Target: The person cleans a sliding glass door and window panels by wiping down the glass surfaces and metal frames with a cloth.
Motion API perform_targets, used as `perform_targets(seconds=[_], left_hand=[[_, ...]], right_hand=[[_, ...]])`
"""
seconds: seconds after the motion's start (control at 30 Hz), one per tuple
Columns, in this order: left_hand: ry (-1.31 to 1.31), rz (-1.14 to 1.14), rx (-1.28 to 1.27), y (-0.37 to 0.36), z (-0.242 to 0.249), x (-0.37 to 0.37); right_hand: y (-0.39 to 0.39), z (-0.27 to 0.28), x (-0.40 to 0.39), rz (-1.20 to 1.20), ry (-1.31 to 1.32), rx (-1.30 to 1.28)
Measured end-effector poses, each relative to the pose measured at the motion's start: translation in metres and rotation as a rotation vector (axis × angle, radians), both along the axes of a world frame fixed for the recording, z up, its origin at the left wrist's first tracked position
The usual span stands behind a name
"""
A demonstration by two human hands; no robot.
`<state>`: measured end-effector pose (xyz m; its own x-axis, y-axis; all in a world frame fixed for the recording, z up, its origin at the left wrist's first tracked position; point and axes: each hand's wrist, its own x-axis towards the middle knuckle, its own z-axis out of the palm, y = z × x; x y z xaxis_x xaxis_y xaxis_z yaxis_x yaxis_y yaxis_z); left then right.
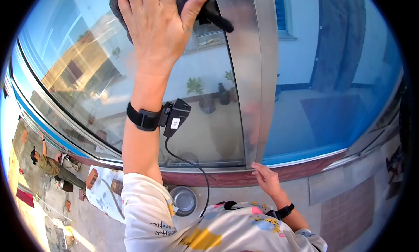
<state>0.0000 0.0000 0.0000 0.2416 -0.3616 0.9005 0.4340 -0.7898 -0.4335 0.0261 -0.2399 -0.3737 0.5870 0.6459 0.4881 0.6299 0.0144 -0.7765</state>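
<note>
Against the upper part of a large glass pane [174, 134] my left hand [155, 25] lies flat, fingers stretched upward and thumb out to the right. Beneath the palm and fingers is a dark grey cloth [117, 12], held to the glass; most of it is hidden. A black rounded piece [220, 23] sticks out to the right of the thumb. My right hand [267, 181] is low, with lightly bent fingers and nothing visible in them. Its fingertips are close to the foot of the silver metal window frame [248, 99].
A round metal basin [183, 200] stands on the ground below the sill [288, 170]. To the left, bricks [91, 178] lie on a white sheet [99, 199]. Another person [51, 165] stands farther left with an arm raised. Potted plants [203, 95] show in the glass.
</note>
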Motion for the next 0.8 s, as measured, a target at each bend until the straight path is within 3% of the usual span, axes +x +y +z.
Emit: perform_targets(seconds=[0.07, 0.1, 0.2, 0.27, 0.3, 0.4, 0.53, 0.63, 0.7, 0.8], left_hand=[[0.101, 0.000, -0.045, -0.005, -0.054, -0.003], [0.244, 0.007, -0.076, -0.010, -0.097, -0.010], [0.348, 0.031, -0.017, -0.004, -0.213, -0.012], [0.396, 0.044, -0.009, 0.005, -0.247, -0.017], [0.443, 0.042, 0.110, 0.015, -0.253, -0.023], [0.485, 0.032, 0.242, 0.034, -0.217, -0.037], [0.190, 0.034, 0.085, 0.038, -0.036, -0.038], [-0.001, 0.068, 0.160, 0.074, 0.088, -0.043], [-0.100, 0.131, 0.100, 0.074, 0.099, -0.044], [-0.030, 0.037, 0.209, 0.072, 0.046, -0.039]], right_hand=[[0.004, -0.003, -0.004, 0.004, -0.033, -0.030], [0.005, -0.010, -0.024, 0.001, 0.044, -0.024], [-0.010, -0.006, 0.000, 0.028, -0.023, -0.072], [-0.010, -0.010, 0.002, 0.036, -0.047, -0.089], [-0.011, -0.012, 0.004, 0.045, -0.074, -0.097], [-0.010, -0.009, 0.005, 0.048, -0.071, -0.095], [-0.005, -0.009, 0.013, 0.010, -0.046, -0.128], [0.002, -0.005, 0.017, 0.015, -0.029, -0.088], [0.006, -0.006, 0.011, 0.024, -0.003, -0.096], [0.010, -0.020, 0.000, 0.070, 0.030, -0.116]])
